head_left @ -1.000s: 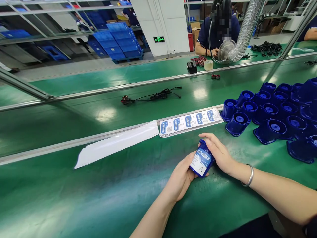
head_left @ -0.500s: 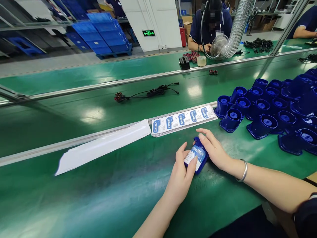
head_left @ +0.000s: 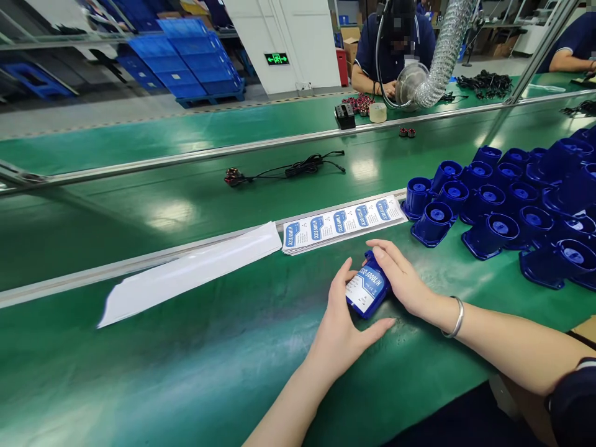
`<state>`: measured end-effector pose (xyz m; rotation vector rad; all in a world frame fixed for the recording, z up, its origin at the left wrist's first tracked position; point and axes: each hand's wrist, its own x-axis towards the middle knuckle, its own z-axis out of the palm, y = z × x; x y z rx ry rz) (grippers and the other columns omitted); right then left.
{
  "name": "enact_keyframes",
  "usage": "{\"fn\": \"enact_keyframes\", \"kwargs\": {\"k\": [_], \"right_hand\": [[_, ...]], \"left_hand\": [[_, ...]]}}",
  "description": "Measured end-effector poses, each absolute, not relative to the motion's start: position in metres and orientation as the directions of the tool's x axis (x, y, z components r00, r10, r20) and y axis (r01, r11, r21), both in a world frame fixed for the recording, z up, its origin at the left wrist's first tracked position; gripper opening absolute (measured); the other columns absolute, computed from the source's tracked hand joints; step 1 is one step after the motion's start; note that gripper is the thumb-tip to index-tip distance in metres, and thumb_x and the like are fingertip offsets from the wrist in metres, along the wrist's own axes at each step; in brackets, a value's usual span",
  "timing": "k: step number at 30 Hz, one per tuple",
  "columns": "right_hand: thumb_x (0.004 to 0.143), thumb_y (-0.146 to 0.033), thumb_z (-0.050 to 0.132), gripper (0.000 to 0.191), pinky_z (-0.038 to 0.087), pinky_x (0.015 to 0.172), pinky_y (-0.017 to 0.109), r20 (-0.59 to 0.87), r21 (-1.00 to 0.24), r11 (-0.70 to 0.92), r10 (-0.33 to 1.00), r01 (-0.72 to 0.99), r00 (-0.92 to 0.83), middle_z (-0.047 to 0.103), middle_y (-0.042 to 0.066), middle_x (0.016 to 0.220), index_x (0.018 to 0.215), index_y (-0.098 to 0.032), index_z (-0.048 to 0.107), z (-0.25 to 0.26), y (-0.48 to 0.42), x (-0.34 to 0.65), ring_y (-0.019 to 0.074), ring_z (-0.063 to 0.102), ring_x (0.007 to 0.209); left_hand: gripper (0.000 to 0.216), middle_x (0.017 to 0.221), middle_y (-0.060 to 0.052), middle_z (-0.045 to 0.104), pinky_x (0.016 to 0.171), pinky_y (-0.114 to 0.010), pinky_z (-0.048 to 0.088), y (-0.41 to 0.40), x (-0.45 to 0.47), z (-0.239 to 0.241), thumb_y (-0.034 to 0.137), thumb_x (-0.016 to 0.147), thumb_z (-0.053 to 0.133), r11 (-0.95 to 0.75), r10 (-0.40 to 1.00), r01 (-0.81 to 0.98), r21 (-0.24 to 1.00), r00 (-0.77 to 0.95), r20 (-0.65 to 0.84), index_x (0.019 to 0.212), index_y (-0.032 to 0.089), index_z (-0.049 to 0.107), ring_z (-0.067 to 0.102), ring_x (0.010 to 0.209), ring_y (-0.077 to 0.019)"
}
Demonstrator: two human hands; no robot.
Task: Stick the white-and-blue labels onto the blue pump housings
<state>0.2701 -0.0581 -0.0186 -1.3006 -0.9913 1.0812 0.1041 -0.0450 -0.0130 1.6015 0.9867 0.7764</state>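
Housing (head_left: 370, 289), labelled blue plastic, over the table (head_left: 209, 360): my right hand (head_left: 401, 279) grips its right side, left hand (head_left: 342, 329) spread, thumb clear. Probably light, stiff, slick; I'd pinch the side walls.

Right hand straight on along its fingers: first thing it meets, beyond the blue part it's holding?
Likely the printed label sheets, up and left of the right hand in the picture. Height is unclear from this one view, so it might pass over them.
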Motion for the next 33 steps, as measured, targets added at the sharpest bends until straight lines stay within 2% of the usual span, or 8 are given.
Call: {"fn": "enact_keyframes", "kwargs": {"k": [3, 6, 9, 13, 20, 25, 30, 33], "right_hand": [[0.102, -0.056, 0.044, 0.045, 0.048, 0.098, 0.041, 0.08, -0.996, 0.069, 0.98, 0.063, 0.18, 0.062, 0.006, 0.11, 0.135, -0.025, 0.048, -0.013, -0.064, 0.271, 0.023, 0.06, 0.106], [0.103, -0.052, 0.044, 0.044, 0.043, 0.105, 0.043, 0.238, -0.953, 0.208, 0.964, 0.218, 0.122, 0.058, 0.008, 0.123, 0.139, -0.025, 0.045, -0.007, -0.071, 0.271, 0.0247, 0.054, 0.119], [0.103, -0.051, 0.045, 0.047, 0.041, 0.107, 0.045, 0.385, -0.882, 0.362, 0.923, 0.301, 0.017, 0.055, 0.01, 0.128, 0.142, -0.026, 0.042, -0.004, -0.075, 0.272, 0.026, 0.052, 0.121], [0.102, -0.056, 0.043, 0.052, 0.043, 0.106, 0.048, 0.45, -0.841, 0.454, 0.889, 0.296, -0.084, 0.053, 0.011, 0.131, 0.145, -0.026, 0.038, -0.004, -0.075, 0.275, 0.029, 0.053, 0.12], [0.105, -0.051, 0.036, 0.047, 0.037, 0.114, 0.051, 0.466, -0.813, 0.487, 0.873, 0.319, -0.147, 0.049, 0.011, 0.142, 0.145, -0.028, 0.038, -0.009, -0.07, 0.278, 0.0294, 0.045, 0.134], [0.107, -0.046, 0.033, 0.041, 0.038, 0.113, 0.047, 0.425, -0.856, 0.42, 0.904, 0.302, -0.052, 0.051, 0.01, 0.139, 0.142, -0.027, 0.041, -0.008, -0.07, 0.276, 0.0266, 0.047, 0.131], [0.108, -0.045, 0.03, 0.04, 0.04, 0.11, 0.043, 0.34, -0.911, 0.328, 0.94, 0.25, 0.006, 0.051, 0.009, 0.138, 0.141, -0.026, 0.042, -0.008, -0.069, 0.273, 0.0248, 0.05, 0.126], [0.108, -0.043, 0.031, 0.039, 0.041, 0.109, 0.043, 0.309, -0.928, 0.297, 0.951, 0.226, 0.015, 0.051, 0.009, 0.138, 0.141, -0.026, 0.042, -0.01, -0.07, 0.272, 0.0242, 0.051, 0.124]], "left_hand": [[0.079, 0.135, -0.012, 0.056, 0.099, -0.049, 0.051, -0.041, 0.105, -0.002, 0.053, 0.077, 0.078, 0.192, 0.875, -0.011, 0.981, 0.455, -0.166, 0.144, 0.026, 0.048, 0.057, 0.12, -0.034], [0.054, 0.135, -0.013, 0.06, 0.082, -0.045, 0.059, -0.035, 0.106, 0.005, 0.055, 0.09, 0.062, 0.515, 0.779, -0.176, 0.839, 0.504, -0.372, 0.133, 0.023, 0.06, 0.062, 0.114, -0.0338], [0.041, 0.122, -0.012, 0.069, 0.08, -0.037, 0.059, -0.031, 0.104, 0.005, 0.043, 0.085, 0.072, 0.623, 0.735, -0.236, 0.746, 0.503, -0.455, 0.119, 0.019, 0.071, 0.065, 0.107, -0.0302], [0.034, 0.108, -0.01, 0.076, 0.079, -0.028, 0.055, -0.027, 0.1, 0.004, 0.037, 0.075, 0.082, 0.639, 0.74, -0.3, 0.708, 0.489, -0.461, 0.103, 0.017, 0.079, 0.067, 0.098, -0.0238], [0.035, 0.113, -0.012, 0.075, 0.09, -0.034, 0.051, -0.03, 0.1, 0.007, 0.039, 0.08, 0.079, 0.437, 0.851, -0.283, 0.854, 0.436, -0.291, 0.107, 0.017, 0.078, 0.065, 0.107, -0.0278], [0.048, 0.125, -0.008, 0.068, 0.096, -0.038, 0.048, -0.036, 0.102, 0.006, 0.034, 0.077, 0.081, 0.128, 0.906, -0.061, 0.99, 0.412, -0.092, 0.122, 0.025, 0.069, 0.062, 0.113, -0.0295], [0.059, 0.124, -0.009, 0.064, 0.105, -0.044, 0.041, -0.033, 0.101, -0.005, 0.028, 0.07, 0.086, -0.221, 0.912, 0.163, 0.962, 0.383, 0.145, 0.125, 0.025, 0.065, 0.059, 0.116, -0.0311], [0.061, 0.124, -0.009, 0.063, 0.104, -0.044, 0.041, -0.03, 0.099, -0.006, 0.027, 0.068, 0.087, -0.239, 0.905, 0.175, 0.955, 0.397, 0.154, 0.125, 0.026, 0.064, 0.058, 0.116, -0.0316]]}}
